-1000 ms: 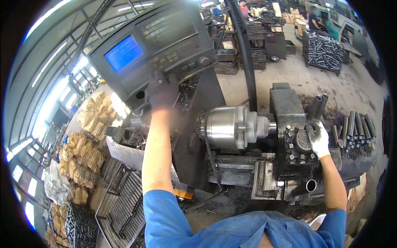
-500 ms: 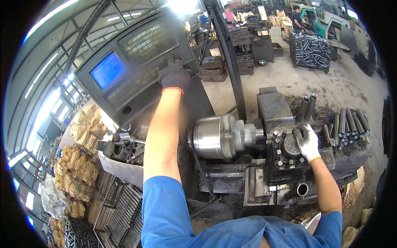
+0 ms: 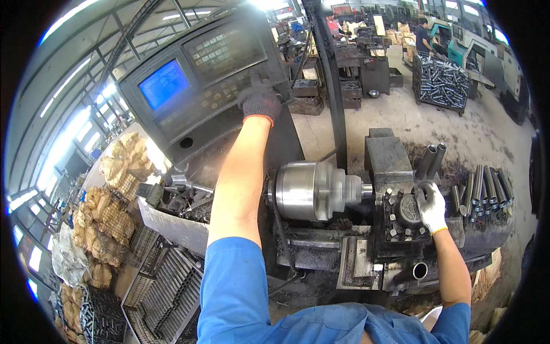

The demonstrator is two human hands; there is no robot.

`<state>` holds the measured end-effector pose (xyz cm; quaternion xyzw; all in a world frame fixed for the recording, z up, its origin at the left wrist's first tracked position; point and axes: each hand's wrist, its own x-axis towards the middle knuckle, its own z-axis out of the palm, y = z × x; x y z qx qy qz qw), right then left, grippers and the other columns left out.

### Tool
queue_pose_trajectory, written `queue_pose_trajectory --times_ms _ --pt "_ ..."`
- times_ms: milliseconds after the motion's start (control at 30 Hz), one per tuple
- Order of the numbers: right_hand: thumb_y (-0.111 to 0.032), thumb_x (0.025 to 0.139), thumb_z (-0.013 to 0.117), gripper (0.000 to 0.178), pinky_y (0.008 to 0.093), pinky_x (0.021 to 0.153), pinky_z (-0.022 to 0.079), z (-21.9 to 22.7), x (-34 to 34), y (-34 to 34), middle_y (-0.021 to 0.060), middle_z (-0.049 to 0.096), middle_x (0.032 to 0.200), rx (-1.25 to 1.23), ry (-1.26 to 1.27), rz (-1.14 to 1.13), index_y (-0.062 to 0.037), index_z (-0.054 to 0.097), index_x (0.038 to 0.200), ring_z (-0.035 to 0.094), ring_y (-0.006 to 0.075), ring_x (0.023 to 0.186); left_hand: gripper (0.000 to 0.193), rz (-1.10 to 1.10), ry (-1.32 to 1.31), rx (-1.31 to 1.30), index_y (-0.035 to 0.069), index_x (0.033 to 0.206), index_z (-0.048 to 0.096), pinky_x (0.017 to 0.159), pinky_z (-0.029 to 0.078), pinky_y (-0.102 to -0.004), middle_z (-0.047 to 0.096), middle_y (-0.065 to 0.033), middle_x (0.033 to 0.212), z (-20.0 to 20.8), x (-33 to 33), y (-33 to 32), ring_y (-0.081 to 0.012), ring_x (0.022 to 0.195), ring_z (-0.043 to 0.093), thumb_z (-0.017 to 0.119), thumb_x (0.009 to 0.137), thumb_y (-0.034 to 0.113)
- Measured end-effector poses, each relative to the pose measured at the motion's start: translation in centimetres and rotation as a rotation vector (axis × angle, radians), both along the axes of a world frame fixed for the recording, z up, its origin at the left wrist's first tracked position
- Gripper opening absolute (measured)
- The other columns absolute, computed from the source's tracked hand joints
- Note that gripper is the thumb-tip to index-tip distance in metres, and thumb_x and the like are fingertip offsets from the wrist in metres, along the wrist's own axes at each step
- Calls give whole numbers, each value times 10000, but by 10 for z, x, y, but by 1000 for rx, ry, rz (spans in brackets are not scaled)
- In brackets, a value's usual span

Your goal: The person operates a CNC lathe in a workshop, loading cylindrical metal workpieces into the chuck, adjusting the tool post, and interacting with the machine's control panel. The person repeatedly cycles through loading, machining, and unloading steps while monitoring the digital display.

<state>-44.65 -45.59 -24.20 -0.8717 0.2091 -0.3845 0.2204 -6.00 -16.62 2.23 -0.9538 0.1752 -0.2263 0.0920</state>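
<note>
My left hand (image 3: 260,105), in a dark knit glove with an orange cuff, reaches up to the right side of the lathe's control panel (image 3: 220,92). Its fingers are hidden behind the back of the glove. My right hand (image 3: 432,207), in a white glove with a dark-stained palm side, rests against the round cap (image 3: 409,208) on top of the tool turret, thumb and fingers apart. Between the two arms sits a shiny metal chuck (image 3: 296,191); its stepped jaws (image 3: 339,188) look blurred as if spinning. A short bright workpiece end (image 3: 366,190) sticks out of them toward the turret.
Several metal tubes (image 3: 487,186) lie at the right, with two more tubes (image 3: 431,160) standing behind the turret. A blue screen (image 3: 164,84) glows on the panel. A rack of rods (image 3: 166,292) stands lower left. Beyond are a bin of parts (image 3: 440,83) and a person (image 3: 423,37).
The whole view has shifted slightly to the right and a little down. Both hands keep their places, the left at the panel and the right on the turret cap.
</note>
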Motion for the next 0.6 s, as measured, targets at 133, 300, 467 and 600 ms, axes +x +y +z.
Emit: queue_pose_trajectory --times_ms 133,300,467,600 --pt "-126 978 710 131 423 911 565 1 0 1 180 711 1077 -18 -14 13 -10 719 1038 707 404 1026 665 -26 -12 -50 180 1633 511 941 589 -677 173 -156 1826 5 -10 2 -437 1579 415 643 1012 379" --pt "-111 970 709 123 422 919 565 -4 1 -3 179 710 1070 -32 -30 26 -4 716 1031 708 401 1022 704 -1 -34 -97 110 1603 528 1059 533 -675 222 -185 1801 1 -7 3 -479 1462 548 639 1033 509" --pt "-106 962 717 120 419 908 568 -2 -2 -2 174 712 1063 -20 -40 27 -6 717 1027 710 400 1010 690 -26 -32 -66 122 1611 522 1083 531 -651 214 -189 1804 1 -13 0 -469 1485 527 633 1040 492" --pt "-114 960 724 121 417 901 571 -1 1 1 170 714 1064 -2 -39 21 -12 719 1024 711 400 1006 679 1 -24 -84 143 1613 523 1073 535 -655 199 -179 1811 -2 7 0 -458 1473 544 631 1040 490"
